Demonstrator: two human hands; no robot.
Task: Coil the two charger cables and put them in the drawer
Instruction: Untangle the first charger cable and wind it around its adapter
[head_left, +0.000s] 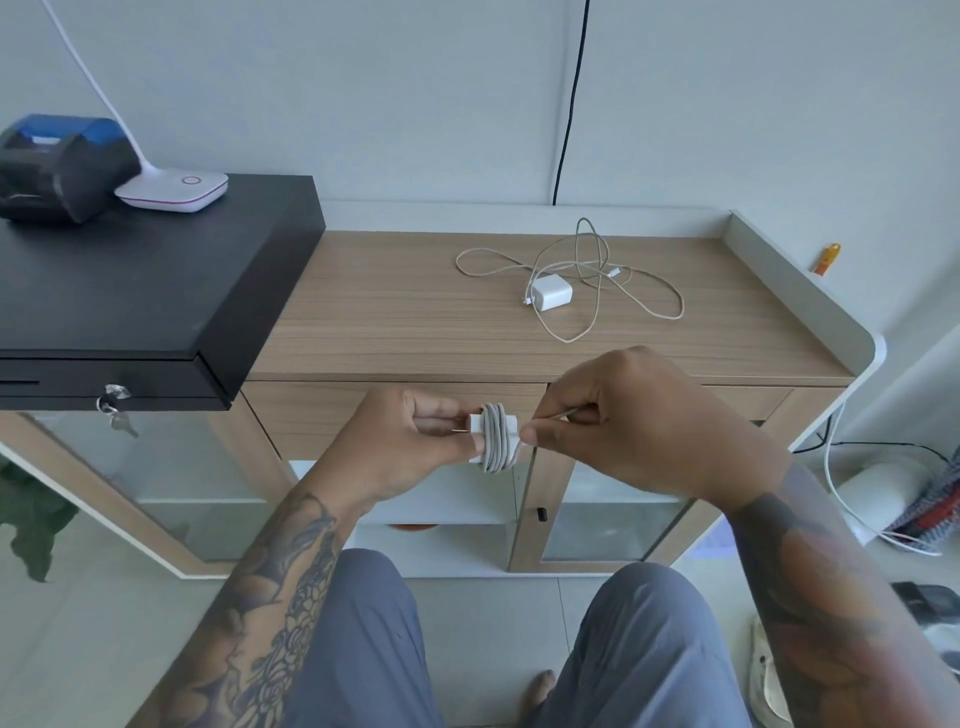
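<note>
The light wood-grain table (415, 312) with a raised grey rim carries a flat black cash-drawer box (150, 291) at its left end. Under the tabletop's front edge runs the closed wooden drawer (332, 410), where both cables must end up.

Near the back right of the table lies the loose, tangled white charger cable with its square white plug (551, 293), not yet coiled.

In front of the drawer, the left hand (410, 441) grips the small white charger block wrapped in grey-white cable (496, 439). The right hand (639, 421) pinches the cable's free tail beside the coil.

The wrap looks nearly finished. To do it well, I would keep the tail taut, lay the last turn flat against the others, and tuck the end under a loop so it cannot spring loose.
</note>
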